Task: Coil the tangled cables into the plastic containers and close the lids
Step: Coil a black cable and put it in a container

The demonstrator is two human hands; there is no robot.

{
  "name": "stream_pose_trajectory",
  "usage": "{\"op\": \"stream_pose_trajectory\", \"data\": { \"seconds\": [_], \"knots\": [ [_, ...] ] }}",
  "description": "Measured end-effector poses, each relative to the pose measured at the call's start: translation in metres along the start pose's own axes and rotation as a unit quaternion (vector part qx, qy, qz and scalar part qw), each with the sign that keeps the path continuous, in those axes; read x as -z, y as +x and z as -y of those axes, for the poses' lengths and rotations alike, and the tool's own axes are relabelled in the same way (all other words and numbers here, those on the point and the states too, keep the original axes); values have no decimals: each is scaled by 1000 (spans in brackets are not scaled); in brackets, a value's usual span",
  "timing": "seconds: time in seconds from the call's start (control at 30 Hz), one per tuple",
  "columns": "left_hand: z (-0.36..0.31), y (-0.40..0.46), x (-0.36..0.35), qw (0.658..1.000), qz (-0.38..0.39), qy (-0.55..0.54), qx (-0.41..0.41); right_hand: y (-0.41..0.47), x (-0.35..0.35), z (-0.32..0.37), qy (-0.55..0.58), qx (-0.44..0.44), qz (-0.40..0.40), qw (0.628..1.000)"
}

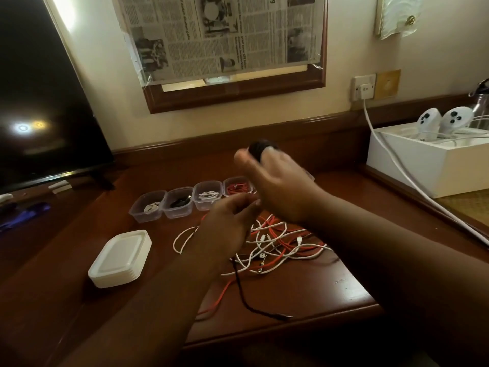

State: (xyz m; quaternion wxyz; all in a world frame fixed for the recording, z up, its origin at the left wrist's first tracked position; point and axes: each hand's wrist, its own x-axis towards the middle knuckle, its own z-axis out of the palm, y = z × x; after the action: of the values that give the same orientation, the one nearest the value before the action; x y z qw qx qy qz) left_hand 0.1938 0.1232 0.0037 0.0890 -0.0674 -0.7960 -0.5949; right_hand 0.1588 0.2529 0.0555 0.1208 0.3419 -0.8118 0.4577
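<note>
A: So, what are the hands doing?

B: At centre frame the right hand (275, 181) grips a black cable coil (260, 147), blurred, raised above the table, probably to wind it. The left hand (227, 223) is loosely curled; whether it pinches the strand I cannot tell.

A: And the rest?

B: A tangle (277, 242) lies below the hands. Four open containers (185, 201) stand behind it; stacked lids (120, 258) sit lower left, clear of the work.

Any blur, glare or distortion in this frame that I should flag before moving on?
Head view: the raised right hand and the dark coiled cable it grips are motion-blurred; the left hand is softer too. Lamp glare reflects off the black television screen, a bright patch washes out the cream wall at upper left, and wide-angle bending tilts the wooden picture frame.
</note>
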Motion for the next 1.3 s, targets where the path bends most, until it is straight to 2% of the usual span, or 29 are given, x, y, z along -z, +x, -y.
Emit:
{"op": "stream_pose_trajectory", "data": {
  "seconds": [0.03, 0.07, 0.1, 0.2, 0.33, 0.4, 0.47, 0.57, 0.63, 0.83, 1.0, 1.17, 1.3],
  "knots": [
    [-2, 1, 4, 997, -7, 70, -29, -4, -3, -3, -125, 6, 9, 992],
    [-4, 2, 9, 989, -18, 132, -68, -8, -5, -4, -203, 9, 19, 979],
    [-6, 2, 13, 976, -31, 186, -106, -12, -7, -5, -232, -1, 28, 972],
    [-3, 1, 20, 943, -54, 263, -196, -18, -8, -9, -192, -63, 60, 977],
    [-1, 3, 24, 924, -68, 280, -252, -21, -17, -15, -192, -70, 90, 975],
    [-1, 5, 29, 928, -76, 258, -259, -21, -16, -15, -130, -89, 130, 979],
    [-2, 5, 32, 948, -42, 205, -240, -20, -10, -13, -1, -105, 186, 977],
    [-3, 0, 28, 962, 36, 146, -227, -19, -1, -14, 149, -117, 259, 947],
    [-2, -1, 25, 957, 43, 143, -248, -19, -2, -17, 209, -118, 279, 930],
    [21, 8, 12, 965, -9, 110, -237, -18, -21, -27, 302, -123, 233, 916],
    [31, 18, 5, 975, -32, 65, -209, -17, -27, -36, 312, -154, 163, 923],
    [39, 37, 1, 980, -44, 59, -186, -8, -35, -53, 274, -187, 55, 942],
    [53, 52, -1, 987, -36, 46, -151, -4, -45, -68, 304, -202, 7, 931]
  ]
}}
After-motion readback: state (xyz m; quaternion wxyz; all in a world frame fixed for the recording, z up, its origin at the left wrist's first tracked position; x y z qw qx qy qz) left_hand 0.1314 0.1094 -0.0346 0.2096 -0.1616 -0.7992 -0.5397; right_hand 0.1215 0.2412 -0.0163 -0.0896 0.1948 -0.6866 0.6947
